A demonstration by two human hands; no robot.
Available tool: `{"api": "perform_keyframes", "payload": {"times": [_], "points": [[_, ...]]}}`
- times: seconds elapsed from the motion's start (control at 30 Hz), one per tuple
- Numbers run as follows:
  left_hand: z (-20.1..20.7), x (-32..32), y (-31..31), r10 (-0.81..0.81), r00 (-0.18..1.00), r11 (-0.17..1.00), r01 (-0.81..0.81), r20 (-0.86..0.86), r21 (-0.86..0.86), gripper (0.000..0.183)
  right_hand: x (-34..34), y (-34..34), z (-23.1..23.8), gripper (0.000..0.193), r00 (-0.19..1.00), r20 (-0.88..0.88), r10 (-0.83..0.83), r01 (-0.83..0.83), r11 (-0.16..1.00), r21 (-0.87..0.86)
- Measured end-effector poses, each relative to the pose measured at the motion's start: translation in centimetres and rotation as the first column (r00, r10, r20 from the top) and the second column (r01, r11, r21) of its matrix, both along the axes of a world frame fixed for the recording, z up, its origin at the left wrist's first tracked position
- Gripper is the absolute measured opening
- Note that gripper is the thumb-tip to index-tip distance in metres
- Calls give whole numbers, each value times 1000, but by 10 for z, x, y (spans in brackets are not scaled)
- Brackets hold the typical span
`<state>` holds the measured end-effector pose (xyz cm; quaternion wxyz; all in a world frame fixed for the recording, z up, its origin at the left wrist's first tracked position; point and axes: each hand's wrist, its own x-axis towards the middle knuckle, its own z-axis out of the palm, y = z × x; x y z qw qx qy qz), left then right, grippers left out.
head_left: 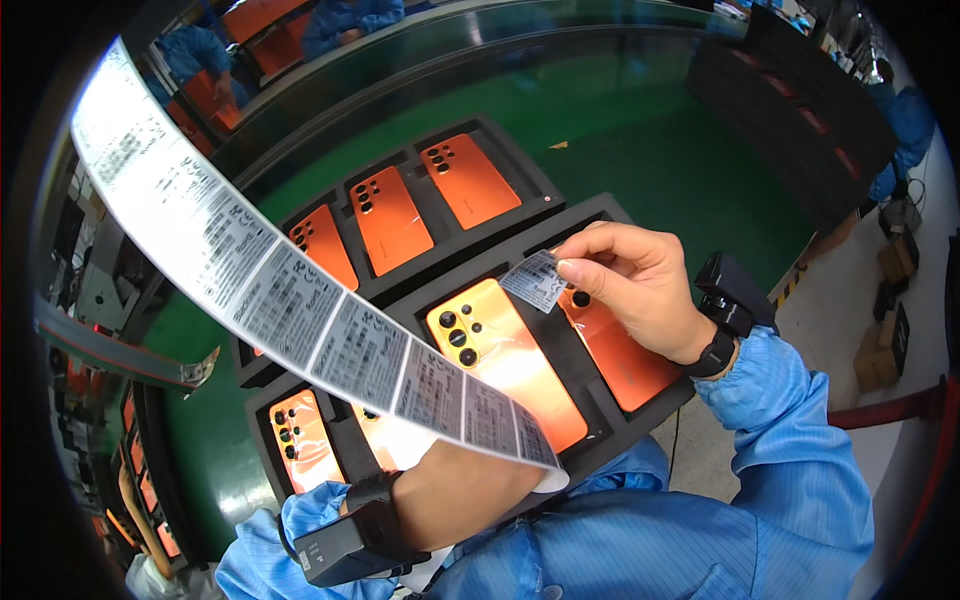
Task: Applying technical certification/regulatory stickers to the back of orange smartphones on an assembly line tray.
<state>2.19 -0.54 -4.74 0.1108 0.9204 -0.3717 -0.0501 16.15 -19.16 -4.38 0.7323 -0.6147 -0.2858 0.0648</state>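
My right hand (635, 285) pinches a small transparent label with dark print (537, 282) between thumb and fingertips. The label hangs over the upper edge of the front tray, between two phones. A long strip of printed labels (290, 290) rises from my left hand (465, 495) toward the upper left. Its lower end curls over that hand, which grips it from beneath; the strip hides the fingers. Below the label lies a shiny orange phone (525, 365), camera side up. Another orange phone (625, 355) is partly behind my right hand. Both rest in the black foam tray (600, 440).
A second black tray (535, 185) with orange phones stands behind on the green surface (640, 130). Stacked black trays (790, 110) stand at the far right. At left, more phones sit in a dark tray (150, 420). People in blue sleeves work across the line.
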Motion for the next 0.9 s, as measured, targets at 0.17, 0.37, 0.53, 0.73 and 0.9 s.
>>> {"api": "perform_keyframes", "payload": {"times": [0.17, 0.37, 0.53, 0.73, 0.9], "points": [[12, -19, -8, -100, 931, 904, -63, 352, 423, 22, -1, 9, 2, 11, 999, 35, 37, -37, 999, -14], [1, -20, -6, 184, 979, 950, -201, 93, 238, 23, 1, 7, 0, 12, 999, -20, 41, -41, 999, -13], [-3, 57, 31, 63, 997, 996, -65, 36, 68, 27, 4, 2, 0, 12, 989, -149, 0, 1, 1000, 11], [-8, 92, 56, 345, 736, 273, -673, -583, -687, 9, 15, 2, -7, 13, 891, -409, 198, -167, 980, 109], [2, 98, 85, 61, 708, -250, -671, -703, -698, 9, 6, 4, 3, 13, 895, -363, 261, -303, 951, -65]]}}
